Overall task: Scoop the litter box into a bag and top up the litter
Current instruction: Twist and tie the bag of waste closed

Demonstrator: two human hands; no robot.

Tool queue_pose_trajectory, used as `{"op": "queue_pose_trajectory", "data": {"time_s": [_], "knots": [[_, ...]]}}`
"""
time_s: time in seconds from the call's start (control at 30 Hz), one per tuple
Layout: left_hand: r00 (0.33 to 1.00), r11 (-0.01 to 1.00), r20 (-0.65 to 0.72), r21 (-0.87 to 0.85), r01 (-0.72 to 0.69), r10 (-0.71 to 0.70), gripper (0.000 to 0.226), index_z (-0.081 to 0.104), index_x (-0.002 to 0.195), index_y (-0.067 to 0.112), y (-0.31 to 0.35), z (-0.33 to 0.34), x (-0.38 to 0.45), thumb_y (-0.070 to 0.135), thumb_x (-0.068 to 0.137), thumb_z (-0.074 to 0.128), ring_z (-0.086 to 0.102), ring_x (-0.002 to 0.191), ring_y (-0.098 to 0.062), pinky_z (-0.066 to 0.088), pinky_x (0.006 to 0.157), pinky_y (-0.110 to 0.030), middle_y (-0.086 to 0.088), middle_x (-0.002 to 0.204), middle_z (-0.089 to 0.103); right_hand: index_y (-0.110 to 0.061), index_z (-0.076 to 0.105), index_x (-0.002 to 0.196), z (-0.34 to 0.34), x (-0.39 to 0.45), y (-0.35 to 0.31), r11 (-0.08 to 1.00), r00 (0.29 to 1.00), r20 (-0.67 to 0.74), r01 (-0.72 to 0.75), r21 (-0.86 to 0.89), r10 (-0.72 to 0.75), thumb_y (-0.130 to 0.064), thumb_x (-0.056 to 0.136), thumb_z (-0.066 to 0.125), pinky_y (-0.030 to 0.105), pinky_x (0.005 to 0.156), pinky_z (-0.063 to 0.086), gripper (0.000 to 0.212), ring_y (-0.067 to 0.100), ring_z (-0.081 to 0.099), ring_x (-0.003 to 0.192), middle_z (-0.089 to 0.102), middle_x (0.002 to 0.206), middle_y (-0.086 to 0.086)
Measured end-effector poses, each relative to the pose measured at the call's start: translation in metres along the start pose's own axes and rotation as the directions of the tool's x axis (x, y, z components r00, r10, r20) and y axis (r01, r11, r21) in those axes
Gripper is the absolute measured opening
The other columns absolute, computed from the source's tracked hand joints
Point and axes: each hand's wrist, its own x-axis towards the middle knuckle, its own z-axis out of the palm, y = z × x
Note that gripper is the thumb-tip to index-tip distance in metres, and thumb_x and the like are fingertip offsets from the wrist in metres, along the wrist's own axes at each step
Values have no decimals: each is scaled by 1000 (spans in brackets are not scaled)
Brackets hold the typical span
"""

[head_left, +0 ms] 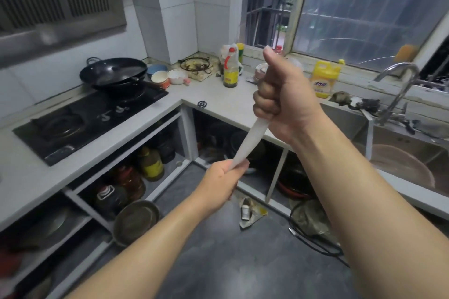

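Head view shows the right hand [284, 94] fisted high around a bunched white plastic bag [252, 139] while the left hand [222, 181] grips its lower end over the kitchen floor [218, 250], apparently pulling it taut to separate or open it for scooping.
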Motion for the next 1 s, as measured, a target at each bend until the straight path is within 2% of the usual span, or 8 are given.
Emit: {"op": "queue_pose_trajectory", "data": {"time_s": [0.2,0.4,0.7,0.77,0.83,0.9,0.93,1.0], "knots": [[992,997,-117,56,-44,50,55,53,80,-5,-4,-29,-12,48,93,61,32,53,-15,25,52,-30,1,58,35,-25,28,48,10,25,14,983,999,8,-49,177,48,-46,101,51,25,44,6,61,11,9,41,14,46,-7],[971,993,-233,112,-36,61,43,43,64,22,-15,-57,-31,34,102,61,34,55,-11,26,53,-28,11,55,35,-24,26,48,30,38,34,958,984,105,-166,234,145,-46,100,52,25,46,6,62,10,13,37,18,42,-7],[935,983,-347,130,129,-77,40,47,66,23,-52,-113,-76,36,101,61,35,56,-14,27,61,-33,11,56,37,-25,32,54,58,66,96,853,925,-16,-343,393,379,-41,101,50,20,36,15,53,9,19,34,21,42,-9],[918,981,-376,94,171,-124,38,55,64,25,-67,-133,-90,36,100,61,38,59,-16,28,63,-36,8,58,41,-24,40,62,70,70,106,918,935,-143,-275,285,324,-35,100,51,20,38,23,41,9,29,38,30,46,-8],[905,977,-396,75,201,-156,36,63,63,32,-79,-152,-102,42,97,59,40,61,-17,29,65,-37,4,61,45,-21,53,80,85,68,118,956,969,-248,-57,-286,-16,-29,97,55,24,52,41,19,17,55,60,52,66,-4],[897,969,-408,94,227,-171,35,64,63,40,-84,-173,-113,50,95,57,42,63,-17,30,66,-37,1,65,46,-22,62,109,106,58,135,522,935,50,240,-818,-352,-31,93,59,30,85,47,19,18,59,104,62,107,-2],[896,964,-407,113,242,-178,36,63,63,38,-84,-183,-117,55,94,55,43,62,-17,31,67,-36,1,66,47,-22,59,124,121,47,145,313,889,327,425,-849,-321,-33,90,59,34,101,41,36,16,50,122,58,125,-1],[905,957,-387,147,251,-178,45,63,67,28,-83,-207,-125,67,87,52,50,61,-21,38,65,-38,-1,65,56,-23,46,145,156,24,166,121,706,708,702,-702,6,-39,81,57,45,121,19,68,17,25,146,45,149,1]]}}
